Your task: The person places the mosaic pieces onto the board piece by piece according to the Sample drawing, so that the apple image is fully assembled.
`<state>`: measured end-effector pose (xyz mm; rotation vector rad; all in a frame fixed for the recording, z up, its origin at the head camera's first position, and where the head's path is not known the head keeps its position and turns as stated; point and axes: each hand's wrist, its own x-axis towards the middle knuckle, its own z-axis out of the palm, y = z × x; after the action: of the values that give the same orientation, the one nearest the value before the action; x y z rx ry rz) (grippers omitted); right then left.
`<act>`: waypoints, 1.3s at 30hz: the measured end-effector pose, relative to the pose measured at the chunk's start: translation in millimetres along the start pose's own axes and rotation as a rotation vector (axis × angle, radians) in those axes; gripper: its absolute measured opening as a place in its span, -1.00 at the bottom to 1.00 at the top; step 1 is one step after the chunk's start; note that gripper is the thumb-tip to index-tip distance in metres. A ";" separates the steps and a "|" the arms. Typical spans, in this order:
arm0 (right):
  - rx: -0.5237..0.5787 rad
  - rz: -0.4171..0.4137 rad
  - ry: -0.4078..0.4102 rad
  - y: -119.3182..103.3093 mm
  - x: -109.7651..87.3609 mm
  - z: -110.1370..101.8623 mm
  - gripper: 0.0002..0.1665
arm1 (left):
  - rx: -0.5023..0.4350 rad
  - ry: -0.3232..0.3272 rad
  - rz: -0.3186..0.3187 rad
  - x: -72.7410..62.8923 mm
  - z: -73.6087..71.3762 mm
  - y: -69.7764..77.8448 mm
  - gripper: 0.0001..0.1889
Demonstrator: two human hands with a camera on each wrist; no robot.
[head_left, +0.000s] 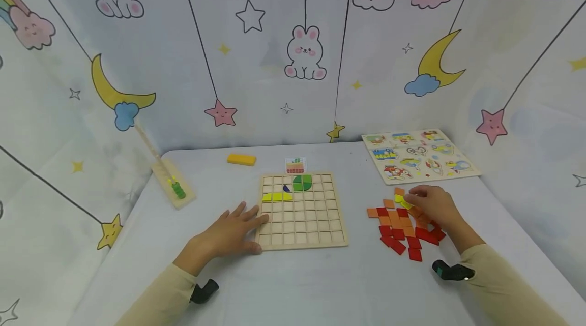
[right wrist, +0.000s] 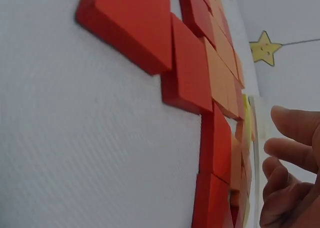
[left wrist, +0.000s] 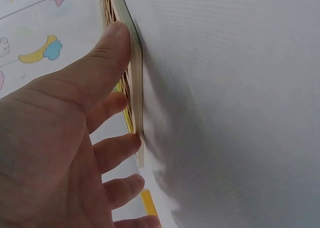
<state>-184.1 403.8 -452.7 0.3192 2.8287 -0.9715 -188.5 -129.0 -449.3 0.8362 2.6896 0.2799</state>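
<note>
My left hand (head_left: 231, 232) lies spread at the left edge of a wooden grid board (head_left: 300, 225), thumb and fingertips against its rim (left wrist: 136, 88). On the board sit a row of yellow pieces (head_left: 276, 197), a small dark blue piece (head_left: 286, 188) and a rounded green shape (head_left: 302, 183) of several pieces. At the right, my right hand (head_left: 435, 206) hovers over loose orange tiles (head_left: 394, 218) and red tiles (head_left: 415, 255), fingertips by a yellow tile (head_left: 399, 199). In the right wrist view its thumb and bent fingers stand apart, with nothing seen between them.
A small picture card (head_left: 296, 165) stands behind the board, with a yellow block (head_left: 241, 159) to its left. At back right lies a picture puzzle board (head_left: 398, 153). A wooden base with a post and green caterpillar (head_left: 176, 189) stands left. Patterned cloth walls enclose the table.
</note>
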 end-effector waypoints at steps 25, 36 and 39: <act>0.033 -0.109 0.003 -22.1 13.1 4.9 -0.47 | -0.003 0.000 -0.021 0.8 4.1 -3.1 -0.17; 0.465 -0.084 0.046 -29.3 11.3 7.0 -0.21 | -0.017 -0.004 -0.020 0.9 3.5 -2.3 -0.16; 0.471 -0.102 0.049 -39.4 10.3 9.9 -0.25 | -0.022 -0.004 -0.022 -0.1 2.3 -1.1 -0.17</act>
<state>-203.1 368.9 -439.1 0.2466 2.6456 -1.6714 -188.2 -129.7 -451.7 0.7995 2.6856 0.3017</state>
